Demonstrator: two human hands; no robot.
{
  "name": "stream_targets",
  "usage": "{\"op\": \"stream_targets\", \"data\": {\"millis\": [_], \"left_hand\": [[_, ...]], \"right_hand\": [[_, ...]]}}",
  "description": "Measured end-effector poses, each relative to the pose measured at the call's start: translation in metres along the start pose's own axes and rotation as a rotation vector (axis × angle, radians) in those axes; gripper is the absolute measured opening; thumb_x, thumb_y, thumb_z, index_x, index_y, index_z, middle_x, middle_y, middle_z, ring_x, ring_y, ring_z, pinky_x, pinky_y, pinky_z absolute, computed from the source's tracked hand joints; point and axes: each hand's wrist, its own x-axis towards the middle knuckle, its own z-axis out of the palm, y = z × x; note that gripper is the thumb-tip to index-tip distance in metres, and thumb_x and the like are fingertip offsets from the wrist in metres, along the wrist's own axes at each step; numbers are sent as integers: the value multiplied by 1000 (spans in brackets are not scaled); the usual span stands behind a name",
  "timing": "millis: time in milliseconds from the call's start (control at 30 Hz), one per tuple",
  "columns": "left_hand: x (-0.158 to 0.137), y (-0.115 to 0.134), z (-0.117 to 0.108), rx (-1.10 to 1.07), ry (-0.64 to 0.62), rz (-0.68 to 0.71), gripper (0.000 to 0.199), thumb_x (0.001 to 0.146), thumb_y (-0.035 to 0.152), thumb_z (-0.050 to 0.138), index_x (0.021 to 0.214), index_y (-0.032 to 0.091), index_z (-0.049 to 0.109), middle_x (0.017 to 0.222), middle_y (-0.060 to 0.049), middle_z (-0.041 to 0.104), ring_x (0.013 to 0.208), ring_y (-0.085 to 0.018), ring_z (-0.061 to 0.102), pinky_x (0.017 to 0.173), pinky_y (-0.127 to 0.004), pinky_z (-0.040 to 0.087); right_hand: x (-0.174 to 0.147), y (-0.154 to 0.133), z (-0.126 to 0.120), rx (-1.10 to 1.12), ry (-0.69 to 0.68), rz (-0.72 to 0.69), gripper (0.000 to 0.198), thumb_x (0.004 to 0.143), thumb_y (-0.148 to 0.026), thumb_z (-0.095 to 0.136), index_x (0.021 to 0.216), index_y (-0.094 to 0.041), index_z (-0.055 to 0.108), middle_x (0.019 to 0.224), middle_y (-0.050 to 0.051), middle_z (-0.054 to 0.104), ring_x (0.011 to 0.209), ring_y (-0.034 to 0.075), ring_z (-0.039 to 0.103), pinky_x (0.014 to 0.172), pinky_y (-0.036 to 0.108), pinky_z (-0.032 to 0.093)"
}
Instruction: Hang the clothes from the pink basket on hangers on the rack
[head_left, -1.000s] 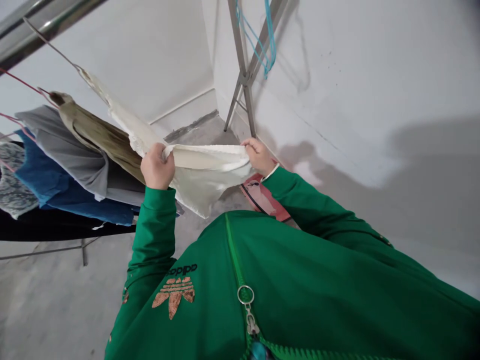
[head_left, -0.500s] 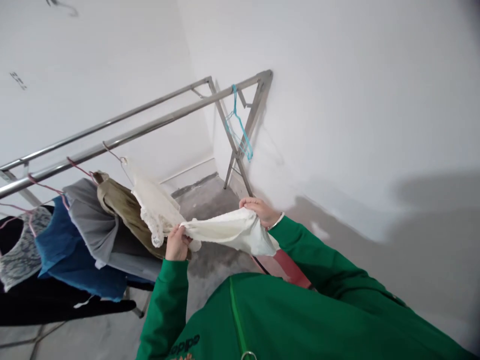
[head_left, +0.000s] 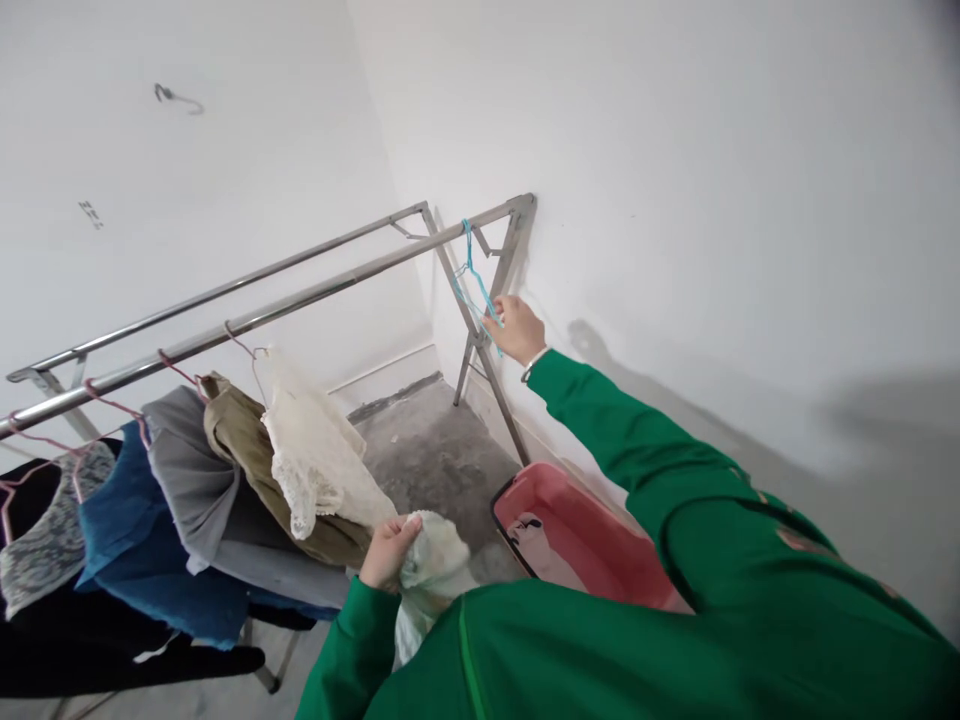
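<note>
My left hand [head_left: 386,551] is closed on a bunched white cloth [head_left: 431,572], held low near my chest. My right hand [head_left: 515,329] reaches out to the far end of the steel drying rack [head_left: 315,291], its fingers on a blue wire hanger [head_left: 472,281] that hangs from the rail. Whether the fingers have closed around the hanger is unclear. A cream lace garment [head_left: 311,455] hangs on the rack just left of my left hand.
More clothes hang along the rack: an olive piece [head_left: 241,440], a grey one [head_left: 184,475], a blue one [head_left: 124,540] and a dark one [head_left: 45,640]. A red plastic basin [head_left: 585,535] sits on the concrete floor by the white wall.
My right hand let go of the white cloth and rose to the blue hanger at the rack's end. The left hand bunched the cloth and kept it. The view tilted up.
</note>
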Motion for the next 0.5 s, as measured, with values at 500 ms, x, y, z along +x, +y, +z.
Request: {"op": "stream_targets", "data": {"millis": [500], "left_hand": [[-29, -1, -12, -32, 161, 85, 48, 48, 57, 85, 61, 13, 68, 51, -3, 62, 51, -16, 58, 52, -25, 43]], "right_hand": [[65, 2, -1, -504, -217, -107, 30, 84, -12, 44, 102, -2, 65, 102, 25, 67, 102, 33, 64, 78, 35, 40]]}}
